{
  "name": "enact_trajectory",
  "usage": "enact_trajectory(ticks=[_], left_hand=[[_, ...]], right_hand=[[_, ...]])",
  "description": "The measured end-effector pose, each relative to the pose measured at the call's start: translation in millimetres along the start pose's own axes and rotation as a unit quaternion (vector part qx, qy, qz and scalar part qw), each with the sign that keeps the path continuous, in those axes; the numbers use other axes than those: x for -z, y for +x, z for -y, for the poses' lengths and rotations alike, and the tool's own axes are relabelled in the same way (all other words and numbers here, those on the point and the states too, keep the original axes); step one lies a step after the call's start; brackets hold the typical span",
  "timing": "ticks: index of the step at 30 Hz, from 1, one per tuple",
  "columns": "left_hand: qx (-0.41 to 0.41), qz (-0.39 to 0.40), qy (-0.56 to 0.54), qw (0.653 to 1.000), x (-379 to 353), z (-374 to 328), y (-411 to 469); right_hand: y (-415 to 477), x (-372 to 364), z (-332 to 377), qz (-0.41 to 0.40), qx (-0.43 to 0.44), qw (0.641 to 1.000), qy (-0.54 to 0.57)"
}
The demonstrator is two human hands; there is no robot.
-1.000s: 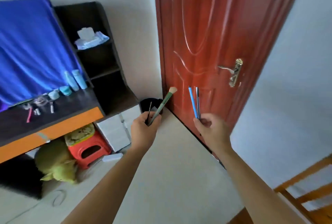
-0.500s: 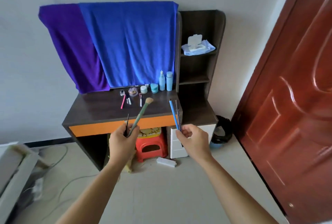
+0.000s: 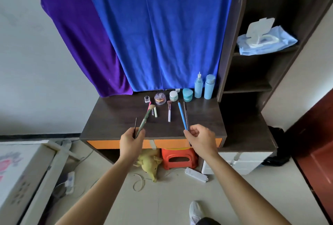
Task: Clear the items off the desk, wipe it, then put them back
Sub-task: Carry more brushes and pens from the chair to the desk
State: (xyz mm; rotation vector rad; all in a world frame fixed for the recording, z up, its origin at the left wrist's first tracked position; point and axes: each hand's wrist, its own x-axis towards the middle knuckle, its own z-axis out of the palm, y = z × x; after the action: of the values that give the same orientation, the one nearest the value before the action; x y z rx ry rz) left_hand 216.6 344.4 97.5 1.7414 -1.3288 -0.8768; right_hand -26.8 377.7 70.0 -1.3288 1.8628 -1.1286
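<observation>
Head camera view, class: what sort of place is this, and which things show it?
Probably a bedroom or dorm room with a vanity desk: cosmetic jars and bottles line its back, and a stuffed toy and stool sit underneath.

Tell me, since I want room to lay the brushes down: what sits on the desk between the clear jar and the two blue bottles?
In the head view, a white jar and a teal heart-shaped box stand between the clear jar and the blue bottles.
</observation>
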Motion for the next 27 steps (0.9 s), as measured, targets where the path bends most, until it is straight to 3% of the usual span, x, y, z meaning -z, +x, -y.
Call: enact_trajectory(ticks=[6, 12, 19, 27], left_hand=[[0.032, -0.025, 0.036, 0.999, -8, -11, 95], [0.077, -0.012, 0.063, 0.995, -20, 27, 170], [0.118, 0.079, 0.114, 0.983, -54, 82, 247], [0.071, 0.183, 0.148, 0.969, -77, 117, 292]], right_hand=[[101, -41, 7, 0.029, -0.032, 0.999, -0.032], [153, -91, -14, 0.048, -0.115, 0.989, -0.075], [178, -137, -46, 0.003, -0.255, 0.958, -0.128], [189, -181, -58, -0.031, -0.286, 0.944, -0.164]])
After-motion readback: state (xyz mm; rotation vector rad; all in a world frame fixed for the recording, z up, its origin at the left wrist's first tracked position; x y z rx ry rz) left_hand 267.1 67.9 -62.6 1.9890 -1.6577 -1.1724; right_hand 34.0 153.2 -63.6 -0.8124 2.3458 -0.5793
